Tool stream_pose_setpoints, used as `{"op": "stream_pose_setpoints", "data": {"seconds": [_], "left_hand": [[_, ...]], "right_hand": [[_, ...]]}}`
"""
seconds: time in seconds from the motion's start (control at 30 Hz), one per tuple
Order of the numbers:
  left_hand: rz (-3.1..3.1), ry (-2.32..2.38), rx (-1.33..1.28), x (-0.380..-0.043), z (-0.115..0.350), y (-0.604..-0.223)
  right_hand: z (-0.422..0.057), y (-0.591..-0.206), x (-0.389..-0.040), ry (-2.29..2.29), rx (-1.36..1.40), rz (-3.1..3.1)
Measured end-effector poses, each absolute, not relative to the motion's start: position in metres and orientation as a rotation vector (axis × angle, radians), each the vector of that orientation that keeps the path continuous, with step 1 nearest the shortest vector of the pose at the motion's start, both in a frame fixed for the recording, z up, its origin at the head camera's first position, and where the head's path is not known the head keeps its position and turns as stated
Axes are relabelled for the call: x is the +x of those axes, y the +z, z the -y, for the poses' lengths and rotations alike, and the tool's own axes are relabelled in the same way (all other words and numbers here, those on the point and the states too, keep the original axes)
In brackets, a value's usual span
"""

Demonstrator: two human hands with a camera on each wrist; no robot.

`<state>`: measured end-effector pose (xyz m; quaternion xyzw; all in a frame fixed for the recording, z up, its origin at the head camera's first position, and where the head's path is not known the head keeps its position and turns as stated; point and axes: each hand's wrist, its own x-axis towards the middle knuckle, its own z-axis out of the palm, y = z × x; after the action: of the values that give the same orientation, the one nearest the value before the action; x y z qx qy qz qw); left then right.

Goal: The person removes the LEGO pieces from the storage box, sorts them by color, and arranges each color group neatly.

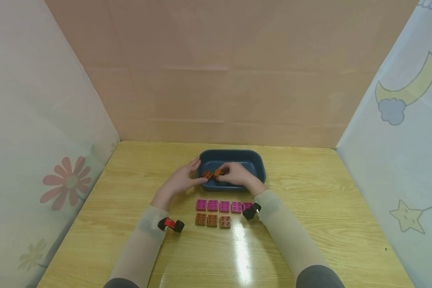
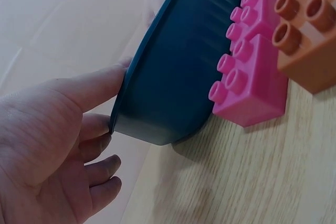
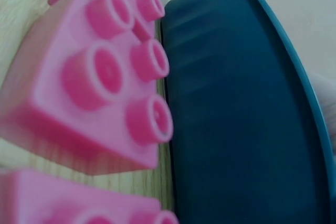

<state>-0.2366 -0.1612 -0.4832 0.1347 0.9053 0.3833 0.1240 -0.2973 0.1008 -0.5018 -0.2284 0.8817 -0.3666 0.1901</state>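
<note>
A dark blue tray [image 1: 258,168] stands toward the back of the table. My left hand [image 1: 180,179] is at its left end, thumb across the near rim and fingers spread along the side. In the left wrist view its digits reach the rim of the tray [image 2: 173,61], some tips hidden behind it. An orange toy brick [image 1: 207,175] sits inside, beside the left thumb tip. Over the tray's middle, my right hand [image 1: 237,174] pinches another orange brick [image 1: 217,172] between thumb and fingers. The right wrist view shows mostly the tray's outer wall [image 3: 231,108].
In front of the tray runs a row of several pink bricks [image 1: 213,205], its right end partly covered by the right wrist's camera. Nearer me, three orange bricks [image 1: 212,221] form a second row. A tan wall [image 1: 216,100] closes the table's back.
</note>
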Motion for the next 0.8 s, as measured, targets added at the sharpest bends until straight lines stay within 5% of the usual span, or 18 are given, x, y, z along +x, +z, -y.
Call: {"op": "stream_pose_setpoints", "data": {"seconds": [0.8], "left_hand": [[-2.704, 0.923, 0.437, -0.2364, 0.1585, -0.4774]], "right_hand": [[-0.1037, -0.4966, -0.2944, -1.087, -0.679, -2.490]]}}
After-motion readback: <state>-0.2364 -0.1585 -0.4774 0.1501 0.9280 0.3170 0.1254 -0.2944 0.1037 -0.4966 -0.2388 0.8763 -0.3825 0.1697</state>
